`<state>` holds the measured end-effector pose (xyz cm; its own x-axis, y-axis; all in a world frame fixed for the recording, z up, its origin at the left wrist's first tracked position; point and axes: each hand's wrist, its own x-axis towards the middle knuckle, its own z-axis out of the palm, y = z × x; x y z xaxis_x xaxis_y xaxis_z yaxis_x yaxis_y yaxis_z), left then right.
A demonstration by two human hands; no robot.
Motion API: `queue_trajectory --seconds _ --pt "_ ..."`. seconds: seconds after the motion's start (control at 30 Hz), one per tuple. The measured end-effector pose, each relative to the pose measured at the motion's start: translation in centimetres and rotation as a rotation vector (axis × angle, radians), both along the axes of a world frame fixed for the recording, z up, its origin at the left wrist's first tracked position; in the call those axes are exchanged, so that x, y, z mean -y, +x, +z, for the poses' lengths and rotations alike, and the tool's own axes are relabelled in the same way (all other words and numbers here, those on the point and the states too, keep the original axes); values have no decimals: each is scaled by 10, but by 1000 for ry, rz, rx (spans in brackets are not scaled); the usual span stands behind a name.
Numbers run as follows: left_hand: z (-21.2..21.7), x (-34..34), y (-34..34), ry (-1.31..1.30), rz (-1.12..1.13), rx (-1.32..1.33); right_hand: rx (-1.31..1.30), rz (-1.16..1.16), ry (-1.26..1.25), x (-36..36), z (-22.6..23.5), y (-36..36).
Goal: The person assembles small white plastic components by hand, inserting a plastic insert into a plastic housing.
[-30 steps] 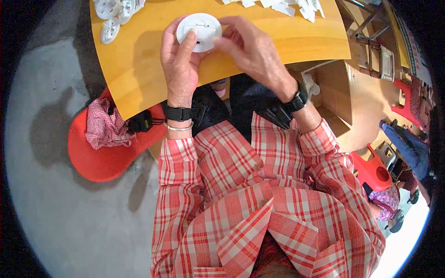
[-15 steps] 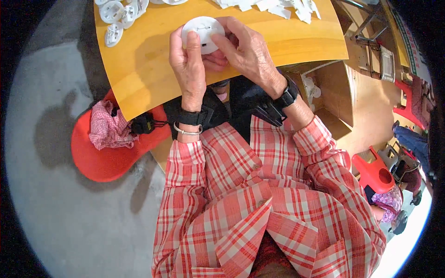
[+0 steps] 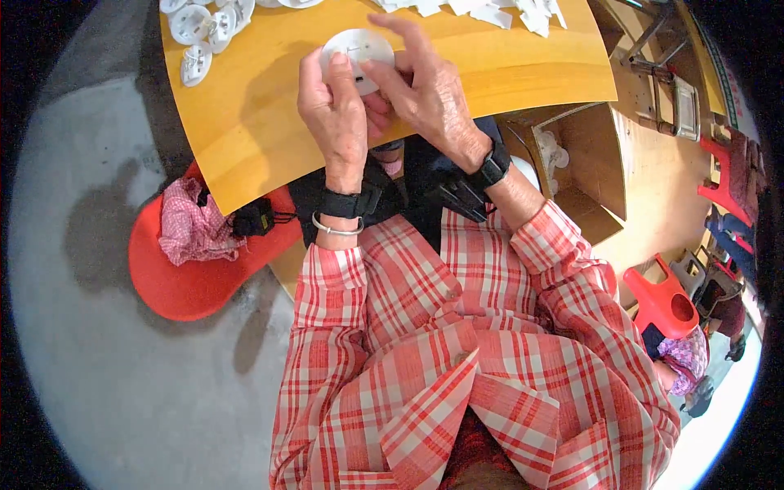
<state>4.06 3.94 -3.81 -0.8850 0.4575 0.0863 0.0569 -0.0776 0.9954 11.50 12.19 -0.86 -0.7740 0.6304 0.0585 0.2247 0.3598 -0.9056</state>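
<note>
Hands (image 3: 376,98), disc (image 3: 357,51) now nearer.

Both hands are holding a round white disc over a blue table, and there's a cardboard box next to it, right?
Almost. The table is yellow-orange wood, not blue; the head view shows it. Both the left hand and right hand do hold the round white disc, and the cardboard box sits beside it.

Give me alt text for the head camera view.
Both hands, left hand and right hand, hold a round white disc over a yellow table. More white parts lie at the table's far left; a red stool stands beside it.
</note>
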Motion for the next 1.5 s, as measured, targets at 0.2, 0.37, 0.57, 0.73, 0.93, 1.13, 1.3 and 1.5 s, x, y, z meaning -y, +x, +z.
queue_trajectory --seconds 0.2,0.37,0.57,0.73,0.93,1.13,1.3,1.5 --pt "17 6 1 -5 -133 300 -144 135 233 -7 -11 2" --pt "20 11 1 34 -179 322 -163 218 294 -14 -12 5" --pt "23 12 4 61 -180 349 -209 289 444 -20 -21 6" --pt "22 11 0 59 -210 329 -229 221 293 -11 -13 8" --pt "29 -1 0 11 -103 381 -204 145 194 -11 -16 12" --pt "26 -1 1 4 -71 316 -120 174 181 -14 -14 11" --pt "25 -4 5 -70 -17 230 -102 152 76 -12 -12 12" --pt "16 5 -5 56 -213 387 -144 112 -32 -16 -19 9"
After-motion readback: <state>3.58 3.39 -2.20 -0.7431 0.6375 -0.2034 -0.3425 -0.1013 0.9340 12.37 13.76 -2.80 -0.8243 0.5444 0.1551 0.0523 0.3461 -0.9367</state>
